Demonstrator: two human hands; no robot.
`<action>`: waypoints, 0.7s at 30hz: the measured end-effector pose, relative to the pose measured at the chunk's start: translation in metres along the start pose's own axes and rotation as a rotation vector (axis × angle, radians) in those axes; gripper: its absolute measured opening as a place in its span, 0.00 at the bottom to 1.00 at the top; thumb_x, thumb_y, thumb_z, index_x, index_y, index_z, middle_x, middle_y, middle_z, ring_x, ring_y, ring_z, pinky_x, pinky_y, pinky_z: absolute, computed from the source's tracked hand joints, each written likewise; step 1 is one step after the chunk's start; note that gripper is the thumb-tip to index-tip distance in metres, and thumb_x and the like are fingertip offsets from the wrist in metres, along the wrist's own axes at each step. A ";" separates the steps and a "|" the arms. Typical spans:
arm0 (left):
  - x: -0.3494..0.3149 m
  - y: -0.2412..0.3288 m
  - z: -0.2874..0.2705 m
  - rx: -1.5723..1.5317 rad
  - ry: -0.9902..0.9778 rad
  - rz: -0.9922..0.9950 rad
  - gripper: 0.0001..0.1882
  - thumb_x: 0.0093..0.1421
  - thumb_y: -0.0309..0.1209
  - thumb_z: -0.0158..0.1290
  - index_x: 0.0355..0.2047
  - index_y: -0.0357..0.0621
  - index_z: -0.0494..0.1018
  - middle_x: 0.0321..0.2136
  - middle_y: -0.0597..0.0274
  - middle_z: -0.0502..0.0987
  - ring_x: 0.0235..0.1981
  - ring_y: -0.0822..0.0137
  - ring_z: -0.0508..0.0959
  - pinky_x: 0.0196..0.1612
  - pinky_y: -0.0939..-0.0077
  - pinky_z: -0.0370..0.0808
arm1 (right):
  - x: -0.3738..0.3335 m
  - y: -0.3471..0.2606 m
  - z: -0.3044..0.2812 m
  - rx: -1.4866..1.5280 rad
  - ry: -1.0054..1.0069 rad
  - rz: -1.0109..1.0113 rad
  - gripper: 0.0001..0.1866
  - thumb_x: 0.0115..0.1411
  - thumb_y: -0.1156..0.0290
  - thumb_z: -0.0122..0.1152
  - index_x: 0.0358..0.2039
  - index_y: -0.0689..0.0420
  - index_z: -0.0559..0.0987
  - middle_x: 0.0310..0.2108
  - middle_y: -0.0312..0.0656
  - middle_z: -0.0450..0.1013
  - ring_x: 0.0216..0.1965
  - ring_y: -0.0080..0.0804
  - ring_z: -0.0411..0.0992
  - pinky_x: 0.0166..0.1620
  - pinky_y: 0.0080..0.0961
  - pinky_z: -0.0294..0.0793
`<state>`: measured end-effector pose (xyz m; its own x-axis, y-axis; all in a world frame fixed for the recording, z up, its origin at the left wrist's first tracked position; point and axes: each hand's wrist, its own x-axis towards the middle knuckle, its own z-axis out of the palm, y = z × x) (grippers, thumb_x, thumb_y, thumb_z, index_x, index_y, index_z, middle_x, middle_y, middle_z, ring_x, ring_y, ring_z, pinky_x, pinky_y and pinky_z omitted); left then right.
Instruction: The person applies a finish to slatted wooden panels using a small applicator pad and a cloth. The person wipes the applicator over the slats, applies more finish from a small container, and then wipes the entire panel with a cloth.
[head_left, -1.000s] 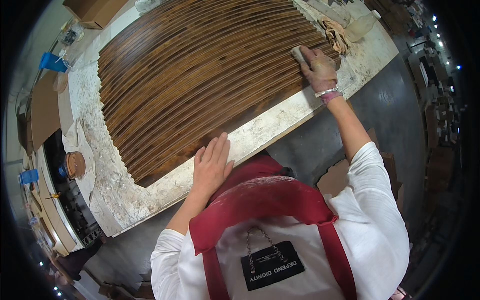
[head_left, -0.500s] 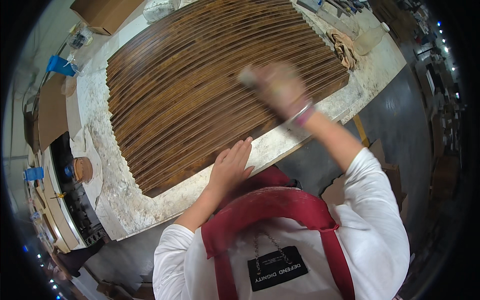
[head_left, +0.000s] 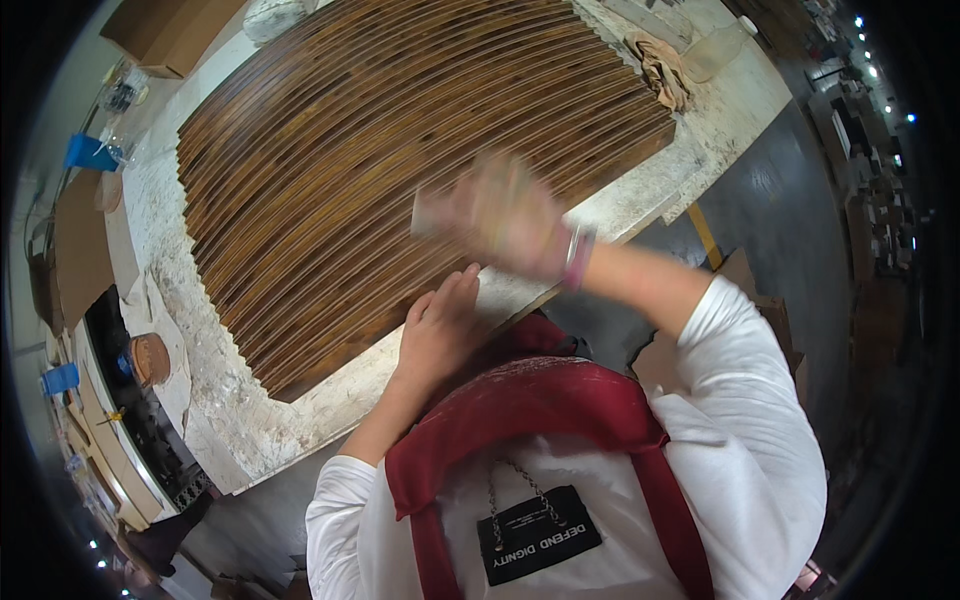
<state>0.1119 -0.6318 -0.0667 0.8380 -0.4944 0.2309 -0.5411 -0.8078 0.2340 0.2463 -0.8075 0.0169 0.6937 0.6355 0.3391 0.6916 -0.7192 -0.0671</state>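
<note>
A large brown wooden panel (head_left: 400, 150) with many parallel ridges lies on a pale, stained worktable (head_left: 270, 440). Its left and right edges look zigzagged. My left hand (head_left: 438, 325) rests at the panel's near edge, fingers extended and lying together, with nothing visible in it. Over the near right part of the panel is my right hand (head_left: 510, 215), smeared by motion. Its fingers look bent around something pale and flat-edged at their left side; blur hides what this is. A bracelet and a pinkish band circle that wrist.
A crumpled tan cloth (head_left: 660, 70) and a clear bottle (head_left: 718, 52) lie beyond the panel's right edge. On the left are a brown round container (head_left: 148, 360), a blue cup-like thing (head_left: 90, 152) and an open cardboard box (head_left: 170, 35). Torn cardboard (head_left: 660, 360) lies on the floor.
My right hand has swept left and toward me across the ridges, coming close to my left hand. My left hand stays at the near edge. The whole view has shifted slightly.
</note>
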 end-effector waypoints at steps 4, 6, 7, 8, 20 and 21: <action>0.002 0.004 -0.010 0.002 -0.062 0.001 0.33 0.54 0.42 0.59 0.59 0.46 0.68 0.66 0.66 0.63 0.64 0.67 0.63 0.60 0.68 0.61 | -0.039 0.036 -0.010 -0.278 -0.115 0.097 0.23 0.53 0.67 0.61 0.52 0.41 0.75 0.27 0.38 0.72 0.31 0.36 0.73 0.38 0.43 0.73; 0.004 0.004 -0.014 0.035 -0.069 0.026 0.33 0.54 0.42 0.59 0.60 0.46 0.68 0.66 0.66 0.62 0.64 0.67 0.63 0.60 0.68 0.60 | -0.054 0.098 -0.021 -0.201 -0.036 0.381 0.15 0.56 0.68 0.61 0.46 0.43 0.79 0.26 0.43 0.73 0.32 0.36 0.74 0.42 0.40 0.74; 0.004 0.005 -0.014 0.038 -0.070 0.025 0.33 0.55 0.42 0.58 0.60 0.46 0.68 0.66 0.66 0.62 0.63 0.66 0.64 0.60 0.68 0.60 | -0.055 0.115 -0.022 -0.195 0.020 0.361 0.19 0.55 0.67 0.61 0.49 0.44 0.77 0.26 0.42 0.72 0.30 0.37 0.74 0.39 0.41 0.73; 0.002 0.005 -0.015 0.034 -0.090 0.019 0.33 0.55 0.42 0.58 0.60 0.46 0.68 0.66 0.65 0.63 0.63 0.66 0.64 0.60 0.68 0.60 | -0.058 0.124 -0.023 -0.193 0.073 0.346 0.23 0.53 0.66 0.61 0.52 0.45 0.75 0.27 0.40 0.72 0.29 0.37 0.73 0.35 0.41 0.71; 0.006 0.007 -0.012 0.163 -0.109 0.035 0.30 0.60 0.45 0.52 0.60 0.47 0.68 0.66 0.68 0.63 0.64 0.69 0.63 0.61 0.71 0.56 | -0.111 0.229 -0.032 -0.358 0.276 0.435 0.17 0.60 0.64 0.60 0.50 0.46 0.79 0.26 0.41 0.74 0.27 0.37 0.72 0.33 0.35 0.72; 0.004 0.006 -0.011 0.168 -0.117 0.020 0.29 0.60 0.45 0.52 0.60 0.48 0.69 0.65 0.69 0.63 0.64 0.70 0.63 0.61 0.71 0.56 | -0.078 0.179 -0.044 -0.203 0.049 0.509 0.18 0.57 0.66 0.62 0.50 0.47 0.79 0.30 0.42 0.75 0.33 0.38 0.74 0.37 0.36 0.73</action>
<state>0.1114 -0.6350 -0.0544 0.8352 -0.5367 0.1201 -0.5462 -0.8349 0.0675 0.3076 -0.9982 0.0194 0.9169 0.1823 0.3549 0.2147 -0.9752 -0.0536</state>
